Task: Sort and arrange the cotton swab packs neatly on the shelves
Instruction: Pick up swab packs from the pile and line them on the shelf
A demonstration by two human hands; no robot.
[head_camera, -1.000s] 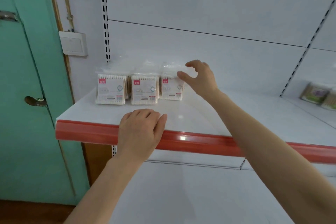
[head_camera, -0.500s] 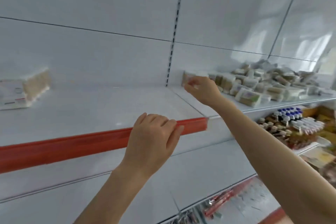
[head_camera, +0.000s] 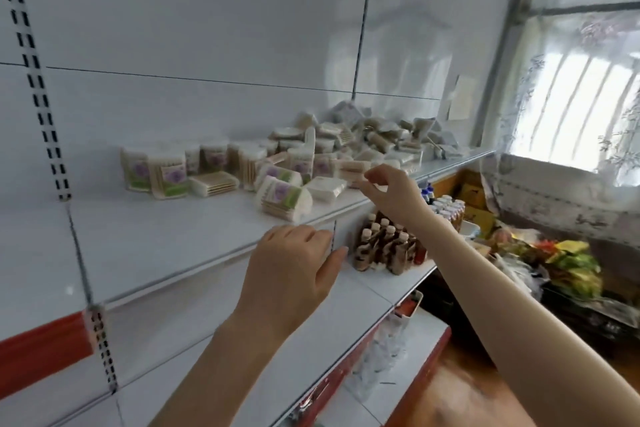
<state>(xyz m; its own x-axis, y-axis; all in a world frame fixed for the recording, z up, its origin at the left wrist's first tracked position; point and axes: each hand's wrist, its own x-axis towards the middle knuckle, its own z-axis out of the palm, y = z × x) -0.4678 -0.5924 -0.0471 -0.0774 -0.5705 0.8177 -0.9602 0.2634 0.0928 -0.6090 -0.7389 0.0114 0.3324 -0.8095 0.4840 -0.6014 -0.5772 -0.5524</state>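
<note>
The step in hand is a judgement: fetching the next pack from the unsorted stock. The cotton swab packs sit on the upper shelf (head_camera: pixel 156 236). A loose heap (head_camera: pixel 374 139) is piled against the back panel toward the window (head_camera: pixel 581 114), and a few purple-labelled packs (head_camera: pixel 169 175) stand upright in a rough row at the left end of the stock. Between these lie strays: a flat pack (head_camera: pixel 214 182), a tilted pack (head_camera: pixel 282 196) near the shelf's front edge and a white pack (head_camera: pixel 325 187).

The right hand (head_camera: pixel 391 194) reaches over the shelf, its forefinger and thumb curled toward a small pack (head_camera: pixel 351 168). Blur hides whether they pinch it or stop just short. The left hand (head_camera: pixel 294 274) grasps nothing. Its relaxed fingers rest against the shelf's front edge.

The next move probably calls for a clean pinch on one pack alone, lifted clear and carried left to bare shelf.

The neighbours crowd closely, so a careless pull could drag the white pack or the tilted one off the edge. Below stand dark bottles (head_camera: pixel 384 246) on the lower shelf, right under that edge. Beyond them are more bottles (head_camera: pixel 446 208) and colourful goods (head_camera: pixel 571 260).
</note>
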